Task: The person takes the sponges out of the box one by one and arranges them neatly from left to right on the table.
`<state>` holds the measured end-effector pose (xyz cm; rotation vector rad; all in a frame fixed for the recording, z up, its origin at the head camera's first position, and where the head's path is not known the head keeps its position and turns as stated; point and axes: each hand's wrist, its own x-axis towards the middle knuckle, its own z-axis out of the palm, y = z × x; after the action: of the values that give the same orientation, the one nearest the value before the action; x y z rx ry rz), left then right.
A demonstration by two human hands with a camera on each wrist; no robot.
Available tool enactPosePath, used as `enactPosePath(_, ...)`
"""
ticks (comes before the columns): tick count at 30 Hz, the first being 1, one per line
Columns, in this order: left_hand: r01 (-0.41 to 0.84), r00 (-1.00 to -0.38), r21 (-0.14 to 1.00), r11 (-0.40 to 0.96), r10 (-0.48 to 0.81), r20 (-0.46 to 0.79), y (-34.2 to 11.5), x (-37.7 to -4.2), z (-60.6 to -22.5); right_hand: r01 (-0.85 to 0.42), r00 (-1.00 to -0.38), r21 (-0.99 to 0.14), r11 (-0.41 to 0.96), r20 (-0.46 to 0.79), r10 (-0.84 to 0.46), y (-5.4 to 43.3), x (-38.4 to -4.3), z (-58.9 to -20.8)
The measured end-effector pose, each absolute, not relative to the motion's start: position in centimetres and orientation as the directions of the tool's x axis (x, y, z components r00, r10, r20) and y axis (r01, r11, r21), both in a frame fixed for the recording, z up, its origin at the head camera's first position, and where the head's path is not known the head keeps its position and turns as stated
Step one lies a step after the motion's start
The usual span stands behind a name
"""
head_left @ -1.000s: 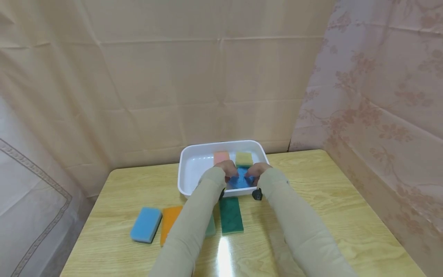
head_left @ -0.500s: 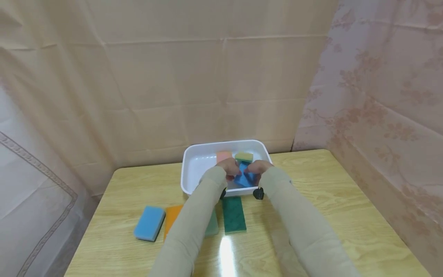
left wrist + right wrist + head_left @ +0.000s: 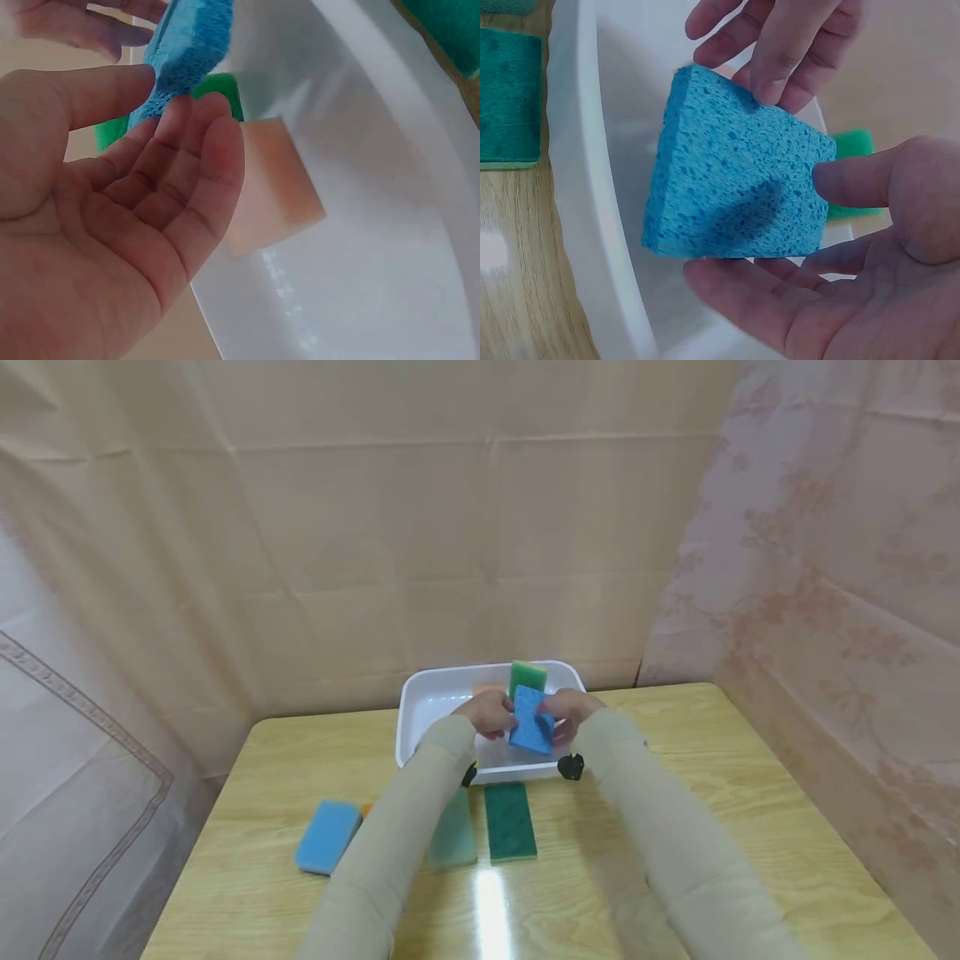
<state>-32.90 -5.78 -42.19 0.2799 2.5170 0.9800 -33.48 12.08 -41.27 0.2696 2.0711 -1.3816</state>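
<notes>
A blue porous sponge [image 3: 532,720] is held up between both hands over the white tray [image 3: 420,675]. My left hand [image 3: 489,713] pinches its left edge with the thumb and fingertips, as the left wrist view shows. My right hand [image 3: 573,710] grips the opposite side, thumb on the broad face and fingers under the lower edge [image 3: 735,255]. Behind it, a green sponge [image 3: 528,675] leans up by the tray's far wall. A peach-coloured sponge [image 3: 274,187] lies in the tray near my left fingers, mostly hidden by the left hand in the head view.
In front of the tray, a dark green scouring sponge [image 3: 511,822] and a pale green sponge [image 3: 453,835] lie on the wooden table [image 3: 600,877]. Farther left is a light blue sponge [image 3: 327,837]; an orange one [image 3: 367,809] is mostly covered by the left sleeve. Curtains hang behind.
The blue sponge has been lifted from the tray and tilted upright. The sponge behind it, earlier yellow side up, now stands tipped with its green side showing.
</notes>
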Motion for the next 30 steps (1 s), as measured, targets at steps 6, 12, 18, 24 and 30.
enactPosePath(6,0.068,-0.907,0.7,0.711,0.337,-0.254,-5.9,-32.5,-42.1,0.45,-0.79,-0.766,0.459,-0.581,-0.196,12.5,-34.1,-41.3)
enactPosePath(12,0.11,-0.931,0.708,0.697,0.322,-0.172,-5.8,-32.9,-42.6,0.364,-0.813,-0.804,0.471,-0.521,-0.261,13.3,-34.5,-40.8)
enactPosePath(18,0.133,-0.957,0.745,0.654,0.281,-0.076,-5.9,-32.8,-42.4,0.251,-0.855,-0.835,0.489,-0.428,-0.293,13.5,-34.0,-39.8)
enactPosePath(24,0.102,-0.967,0.819,0.564,0.25,-0.052,-6.4,-32.1,-42.5,0.171,-0.876,-0.862,0.478,-0.355,-0.326,13.4,-33.1,-39.1)
enactPosePath(30,0.11,-0.971,0.861,0.497,0.238,-0.013,-6.9,-31.3,-42.6,0.123,-0.905,-0.867,0.483,-0.297,-0.303,13.6,-32.0,-38.7)
